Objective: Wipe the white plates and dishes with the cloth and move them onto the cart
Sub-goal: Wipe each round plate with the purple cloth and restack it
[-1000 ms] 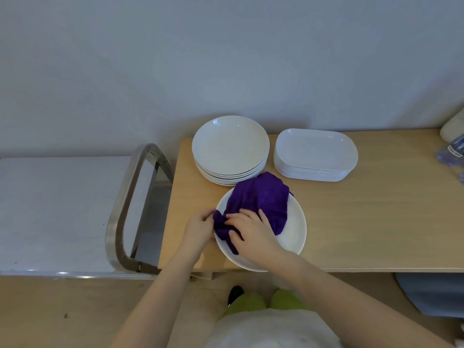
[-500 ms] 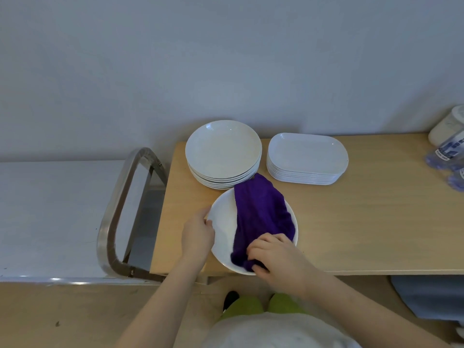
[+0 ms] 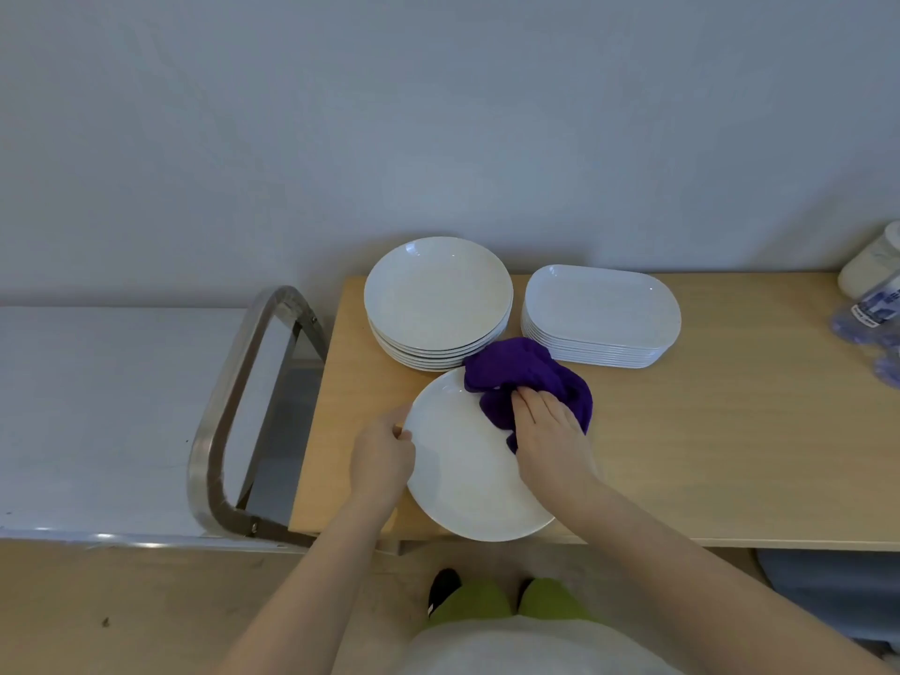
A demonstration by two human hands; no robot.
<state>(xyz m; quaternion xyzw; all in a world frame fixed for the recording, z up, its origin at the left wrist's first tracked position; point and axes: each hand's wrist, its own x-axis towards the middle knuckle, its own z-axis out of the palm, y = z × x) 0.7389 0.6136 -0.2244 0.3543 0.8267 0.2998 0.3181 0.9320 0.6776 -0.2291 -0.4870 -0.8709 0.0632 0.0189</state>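
A white plate (image 3: 467,475) lies at the lower middle of the frame, on the front edge of the wooden counter (image 3: 706,455), its near rim hanging slightly past that edge. The left hand (image 3: 382,460) grips the plate's left rim, thumb on top and fingers curled under. The right hand (image 3: 550,436) lies on the purple cloth (image 3: 526,377), fingers bent and pressing it down onto the upper right part of the plate; part of the cloth spills off the rim onto the counter and bunches toward the two stacks behind.

Just above the plate, at the frame's centre, stands a stack of round plates (image 3: 438,299), the cloth touching its lower right edge. To its right, close beside it, sits a stack of oblong dishes (image 3: 601,314). Both stacks stand near the back of the counter, by the grey wall.

The cart (image 3: 97,406) fills the left of the frame, its white top level with the counter and its metal handle (image 3: 229,411) looping next to the counter's left end.

At the far right edge of the counter are a white container (image 3: 871,260) and blurred blue bottles (image 3: 871,319)
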